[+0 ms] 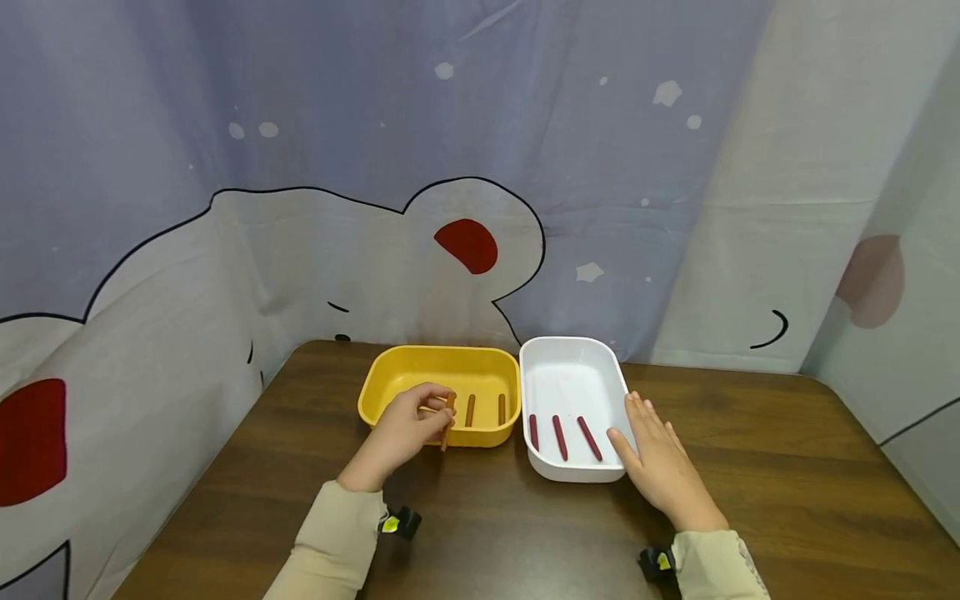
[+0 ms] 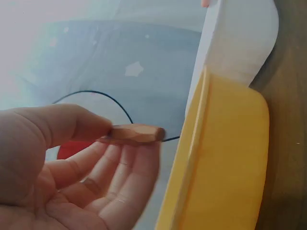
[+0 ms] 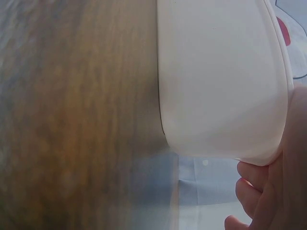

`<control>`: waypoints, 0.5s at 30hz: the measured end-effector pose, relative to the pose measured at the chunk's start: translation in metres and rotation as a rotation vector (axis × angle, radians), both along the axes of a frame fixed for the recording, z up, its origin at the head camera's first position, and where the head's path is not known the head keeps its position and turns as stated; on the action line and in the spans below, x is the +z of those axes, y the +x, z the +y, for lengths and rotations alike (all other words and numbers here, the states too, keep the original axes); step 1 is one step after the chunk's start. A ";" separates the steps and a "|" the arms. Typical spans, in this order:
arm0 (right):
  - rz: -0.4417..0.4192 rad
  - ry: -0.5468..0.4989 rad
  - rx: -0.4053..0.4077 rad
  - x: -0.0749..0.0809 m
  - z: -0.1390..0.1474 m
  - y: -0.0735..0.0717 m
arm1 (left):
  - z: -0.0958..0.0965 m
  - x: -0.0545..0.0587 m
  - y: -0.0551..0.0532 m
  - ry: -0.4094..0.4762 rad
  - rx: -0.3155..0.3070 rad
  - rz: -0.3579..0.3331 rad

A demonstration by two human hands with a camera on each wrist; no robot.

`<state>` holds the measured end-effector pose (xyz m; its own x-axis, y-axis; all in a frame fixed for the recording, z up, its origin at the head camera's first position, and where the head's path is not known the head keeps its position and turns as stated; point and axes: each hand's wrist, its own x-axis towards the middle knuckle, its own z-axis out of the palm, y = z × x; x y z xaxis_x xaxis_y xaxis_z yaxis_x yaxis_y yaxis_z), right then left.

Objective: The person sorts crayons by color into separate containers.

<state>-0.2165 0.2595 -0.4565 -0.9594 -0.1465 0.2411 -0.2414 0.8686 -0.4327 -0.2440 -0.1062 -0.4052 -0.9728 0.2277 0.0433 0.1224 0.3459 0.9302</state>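
Observation:
My left hand (image 1: 408, 423) pinches a short orange-brown stick (image 2: 136, 134) between thumb and fingertips, at the near side of a yellow tray (image 1: 438, 353). In the left wrist view the stick shows faceted sides and a blunt end. Two similar brown sticks (image 1: 470, 410) lie inside that tray. Beside it stands a white tray (image 1: 577, 375) with three dark red sticks (image 1: 560, 437) near its front end. My right hand (image 1: 666, 471), fingers straight, rests along the white tray's right rim; the right wrist view shows its fingers (image 3: 254, 177) right at that rim.
Both trays stand side by side on a brown wooden table (image 1: 787, 475), near its back edge. A patterned curtain (image 1: 600, 167) hangs close behind the table and along its sides. A dark wrist device (image 1: 405, 523) sits at the left cuff.

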 end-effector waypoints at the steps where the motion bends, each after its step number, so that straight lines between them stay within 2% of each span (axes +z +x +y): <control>1: 0.000 0.000 -0.001 0.000 0.000 0.000 | 0.000 0.001 -0.004 0.013 0.008 -0.007; 6: -0.006 0.000 -0.002 -0.001 -0.001 0.000 | 0.001 0.001 -0.023 0.011 0.040 -0.034; 15: -0.003 -0.002 -0.002 -0.001 0.000 0.000 | 0.001 -0.007 -0.049 -0.129 0.099 -0.011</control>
